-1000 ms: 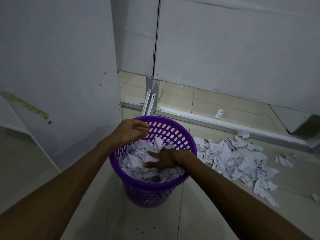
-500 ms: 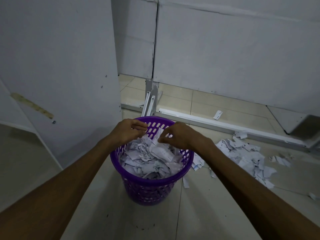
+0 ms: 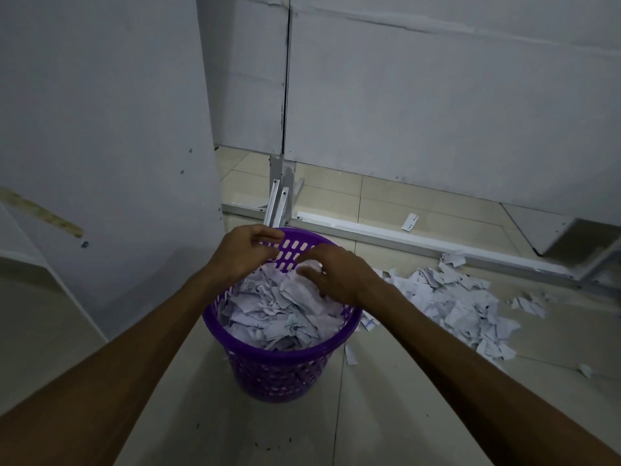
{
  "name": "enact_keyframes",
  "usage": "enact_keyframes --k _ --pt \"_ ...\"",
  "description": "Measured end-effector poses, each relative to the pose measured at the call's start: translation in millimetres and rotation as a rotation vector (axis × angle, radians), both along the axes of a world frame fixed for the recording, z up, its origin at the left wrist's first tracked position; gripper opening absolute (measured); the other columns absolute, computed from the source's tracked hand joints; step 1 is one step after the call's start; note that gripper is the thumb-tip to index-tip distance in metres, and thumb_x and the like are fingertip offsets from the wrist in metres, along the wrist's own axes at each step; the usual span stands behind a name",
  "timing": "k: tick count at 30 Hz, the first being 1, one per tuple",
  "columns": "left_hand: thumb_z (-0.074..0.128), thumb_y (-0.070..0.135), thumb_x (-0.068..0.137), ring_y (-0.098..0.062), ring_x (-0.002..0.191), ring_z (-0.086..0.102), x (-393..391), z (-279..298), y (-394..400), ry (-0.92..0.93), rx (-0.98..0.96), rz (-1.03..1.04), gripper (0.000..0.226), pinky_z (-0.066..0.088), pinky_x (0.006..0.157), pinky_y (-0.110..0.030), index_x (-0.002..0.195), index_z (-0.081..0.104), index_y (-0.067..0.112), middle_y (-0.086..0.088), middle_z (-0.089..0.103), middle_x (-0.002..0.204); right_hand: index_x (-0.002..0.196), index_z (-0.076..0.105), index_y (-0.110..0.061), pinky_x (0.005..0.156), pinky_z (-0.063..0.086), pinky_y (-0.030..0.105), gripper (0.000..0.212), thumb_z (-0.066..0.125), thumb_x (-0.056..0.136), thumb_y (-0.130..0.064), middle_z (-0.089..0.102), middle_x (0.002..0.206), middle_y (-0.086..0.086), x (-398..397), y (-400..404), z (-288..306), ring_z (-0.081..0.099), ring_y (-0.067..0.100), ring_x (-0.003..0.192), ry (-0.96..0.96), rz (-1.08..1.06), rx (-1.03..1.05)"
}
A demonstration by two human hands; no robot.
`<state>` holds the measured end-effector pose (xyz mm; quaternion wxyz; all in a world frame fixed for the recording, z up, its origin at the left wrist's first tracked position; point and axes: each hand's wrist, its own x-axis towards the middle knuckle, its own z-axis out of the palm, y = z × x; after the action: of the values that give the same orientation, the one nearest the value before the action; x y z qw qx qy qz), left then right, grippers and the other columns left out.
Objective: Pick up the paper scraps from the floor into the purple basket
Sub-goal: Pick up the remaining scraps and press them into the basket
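The purple basket [image 3: 279, 351] stands on the tiled floor at the centre, heaped with white paper scraps [image 3: 285, 314]. My left hand [image 3: 243, 255] sits at the basket's far left rim with its fingers curled over the rim. My right hand [image 3: 339, 275] is over the far right side of the heap, fingers curled round a crumpled scrap. A large pile of paper scraps [image 3: 453, 304] lies on the floor to the right of the basket.
A white panel stands close on the left. Behind the basket are a metal bracket [image 3: 279, 200] and a white rail [image 3: 403, 240] on the floor. A small white strip [image 3: 410, 222] lies beyond the rail. Loose scraps lie by the basket [image 3: 351, 354] and far right [image 3: 586, 369].
My right hand has come up from deep in the basket to the top of the heap and now holds a scrap. My left hand stays at the rim.
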<state>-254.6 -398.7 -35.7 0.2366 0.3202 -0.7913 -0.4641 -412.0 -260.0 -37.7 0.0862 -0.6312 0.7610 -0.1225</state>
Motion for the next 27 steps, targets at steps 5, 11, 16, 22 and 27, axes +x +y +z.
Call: enact_keyframes --k 5,11,16,22,27 --pt "0.070 0.016 0.085 -0.005 0.087 0.065 -28.1 11.6 5.5 0.035 -0.031 0.022 0.029 0.051 0.065 -0.014 0.114 0.068 0.021 0.004 0.068 0.107 0.123 0.064 -0.022 0.086 0.049 0.032 0.031 0.051 0.100 -0.038 0.062 0.121 0.001 -17.9 1.5 25.0 0.059 0.017 0.104 0.009 -0.065 -0.151" --pt "0.071 0.020 0.085 0.001 0.092 0.060 -58.3 27.2 3.8 0.052 -0.042 -0.057 0.029 0.044 0.073 -0.013 0.113 0.067 0.024 0.008 0.066 0.114 0.122 0.063 -0.030 0.085 0.051 0.034 0.032 0.048 0.099 -0.047 0.057 0.128 -0.003 -44.2 4.3 36.2 0.060 0.010 0.098 0.000 -0.153 -0.121" --pt "0.070 0.020 0.087 -0.008 0.100 0.061 -88.4 42.6 6.3 0.046 -0.084 -0.126 0.033 0.045 0.081 -0.018 0.119 0.065 0.021 0.005 0.066 0.121 0.120 0.064 -0.031 0.087 0.052 0.038 0.034 0.047 0.098 -0.051 0.058 0.128 -0.001 -69.0 10.0 45.5 0.062 0.014 0.100 0.010 -0.256 -0.102" --pt "0.072 0.020 0.083 -0.007 0.097 0.065 -150.2 55.4 29.5 0.064 -0.021 -0.198 0.033 0.051 0.088 -0.026 0.115 0.068 0.023 0.008 0.068 0.113 0.120 0.063 -0.031 0.091 0.051 0.044 0.035 0.046 0.098 -0.053 0.056 0.129 0.002 -128.9 35.5 46.8 0.061 0.019 0.105 0.004 -0.362 -0.060" --pt "0.073 0.024 0.081 -0.004 0.095 0.063 -202.9 35.4 57.4 -0.019 -0.041 -0.277 0.034 0.045 0.075 -0.015 0.115 0.067 0.025 0.011 0.067 0.113 0.121 0.065 -0.026 0.092 0.050 0.043 0.040 0.046 0.097 -0.054 0.058 0.125 0.005 -185.8 66.9 10.6 0.062 0.022 0.105 -0.071 -0.429 -0.020"
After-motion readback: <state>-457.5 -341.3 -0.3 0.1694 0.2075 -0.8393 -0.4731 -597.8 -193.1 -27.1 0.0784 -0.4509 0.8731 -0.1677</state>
